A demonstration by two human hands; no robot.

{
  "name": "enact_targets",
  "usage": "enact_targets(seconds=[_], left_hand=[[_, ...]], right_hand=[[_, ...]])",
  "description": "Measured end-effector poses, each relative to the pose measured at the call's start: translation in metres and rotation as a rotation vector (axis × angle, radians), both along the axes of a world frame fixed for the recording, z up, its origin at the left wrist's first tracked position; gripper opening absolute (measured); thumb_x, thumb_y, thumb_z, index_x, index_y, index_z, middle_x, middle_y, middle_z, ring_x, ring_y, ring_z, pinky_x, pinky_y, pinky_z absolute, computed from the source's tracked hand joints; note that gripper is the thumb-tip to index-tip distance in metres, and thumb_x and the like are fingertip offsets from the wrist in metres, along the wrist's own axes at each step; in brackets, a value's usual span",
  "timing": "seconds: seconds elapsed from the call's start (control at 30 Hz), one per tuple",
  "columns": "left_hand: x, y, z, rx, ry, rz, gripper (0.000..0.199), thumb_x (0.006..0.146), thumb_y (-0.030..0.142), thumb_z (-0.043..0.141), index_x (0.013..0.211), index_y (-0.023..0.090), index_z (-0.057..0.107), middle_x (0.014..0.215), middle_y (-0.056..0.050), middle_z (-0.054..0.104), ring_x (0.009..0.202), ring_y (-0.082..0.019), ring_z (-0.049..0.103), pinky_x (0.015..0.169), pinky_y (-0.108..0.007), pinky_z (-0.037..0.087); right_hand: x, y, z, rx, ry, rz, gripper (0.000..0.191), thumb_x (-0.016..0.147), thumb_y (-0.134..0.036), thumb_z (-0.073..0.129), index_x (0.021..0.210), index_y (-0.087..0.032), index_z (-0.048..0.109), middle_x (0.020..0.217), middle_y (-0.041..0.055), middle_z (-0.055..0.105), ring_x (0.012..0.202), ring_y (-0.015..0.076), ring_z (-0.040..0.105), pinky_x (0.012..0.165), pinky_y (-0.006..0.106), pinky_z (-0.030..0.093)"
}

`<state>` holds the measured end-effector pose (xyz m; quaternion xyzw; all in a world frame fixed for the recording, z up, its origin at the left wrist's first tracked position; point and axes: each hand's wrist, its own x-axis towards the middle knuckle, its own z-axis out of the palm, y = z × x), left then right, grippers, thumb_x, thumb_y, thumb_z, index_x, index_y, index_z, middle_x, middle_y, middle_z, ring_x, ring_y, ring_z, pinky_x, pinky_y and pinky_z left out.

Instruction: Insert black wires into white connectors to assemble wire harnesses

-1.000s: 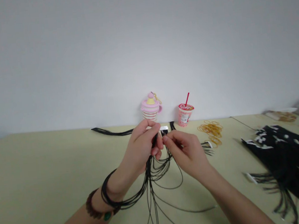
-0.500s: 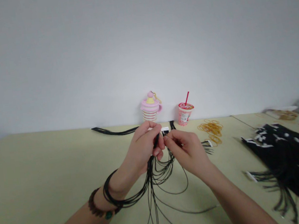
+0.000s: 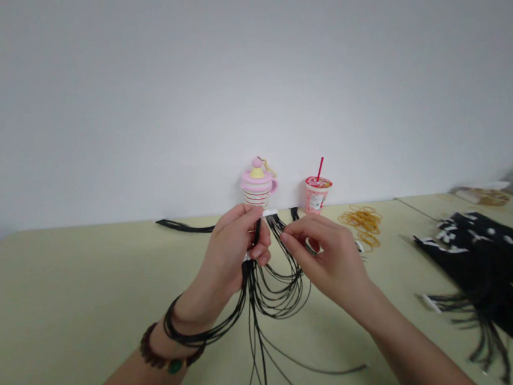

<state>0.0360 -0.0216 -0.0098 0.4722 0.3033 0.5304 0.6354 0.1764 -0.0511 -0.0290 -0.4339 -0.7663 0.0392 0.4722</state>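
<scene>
My left hand [image 3: 237, 246] is closed around a bundle of thin black wires [image 3: 250, 278], some of which loop around the wrist. A white connector [image 3: 270, 213] sticks out beyond its fingertips, with a row of black wires running down from it in long loops. Loose wire ends hang below the hand, one stretching to the right. My right hand [image 3: 323, 246] is pinched, thumb and forefinger together, just right of the wires under the connector. What lies between its fingertips is too small to make out.
At the wall stand a pink-lidded cup [image 3: 257, 186] and a pink cup with a red straw [image 3: 317, 195]. Yellow rubber bands [image 3: 363, 223] lie to their right. Black wire pieces with white connectors [image 3: 480, 255] cover the right side of the pale table [image 3: 89, 293].
My left hand has shifted left and slightly toward me, carrying the connector and wires. My right hand's fingertips have come away from the connector, so the gap between the hands is wider.
</scene>
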Motion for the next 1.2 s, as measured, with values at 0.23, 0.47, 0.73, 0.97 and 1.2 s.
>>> enact_targets(seconds=[0.23,0.47,0.73,0.97,1.2], left_hand=[[0.005,-0.003,-0.004,-0.001,0.015,-0.034,0.018,0.076,0.023,0.048,0.060,0.018,0.041,0.044,0.004,0.045,0.031,-0.005,0.030,0.031,-0.019,0.031],[0.005,-0.003,-0.004,0.000,0.008,-0.022,0.015,0.075,0.026,0.050,0.063,0.018,0.043,0.043,0.004,0.046,0.030,-0.006,0.031,0.030,-0.019,0.030],[0.005,-0.003,-0.004,0.030,0.013,0.000,0.015,0.077,0.024,0.047,0.064,0.019,0.043,0.041,0.004,0.045,0.030,-0.006,0.031,0.030,-0.018,0.030],[0.005,-0.005,-0.004,0.044,0.000,-0.017,0.014,0.078,0.025,0.047,0.065,0.019,0.042,0.041,0.005,0.045,0.031,-0.006,0.031,0.030,-0.018,0.030],[0.005,-0.005,-0.005,-0.002,0.002,-0.066,0.017,0.079,0.024,0.045,0.063,0.018,0.041,0.043,0.004,0.044,0.030,-0.005,0.031,0.030,-0.017,0.029]], right_hand=[[-0.005,-0.001,-0.002,-0.012,-0.063,-0.026,0.019,0.085,-0.019,0.044,0.075,-0.015,0.060,0.065,0.0012,0.054,0.060,0.0106,0.047,0.057,0.022,0.033],[-0.007,-0.008,0.001,-0.026,-0.047,-0.021,0.019,0.085,-0.018,0.042,0.073,-0.015,0.057,0.065,0.0015,0.052,0.062,0.0112,0.047,0.055,0.022,0.032],[-0.011,-0.006,-0.001,-0.112,-0.022,0.032,0.020,0.086,-0.018,0.041,0.076,-0.016,0.058,0.067,0.0018,0.057,0.060,0.0108,0.048,0.053,0.022,0.031],[-0.012,-0.001,-0.005,-0.123,0.005,0.033,0.021,0.087,-0.020,0.040,0.075,-0.015,0.057,0.069,0.0027,0.058,0.065,0.0120,0.051,0.056,0.022,0.033],[-0.013,0.002,-0.007,-0.081,0.053,0.007,0.021,0.086,-0.018,0.041,0.071,-0.015,0.055,0.064,0.0010,0.055,0.061,0.0108,0.049,0.056,0.022,0.033]])
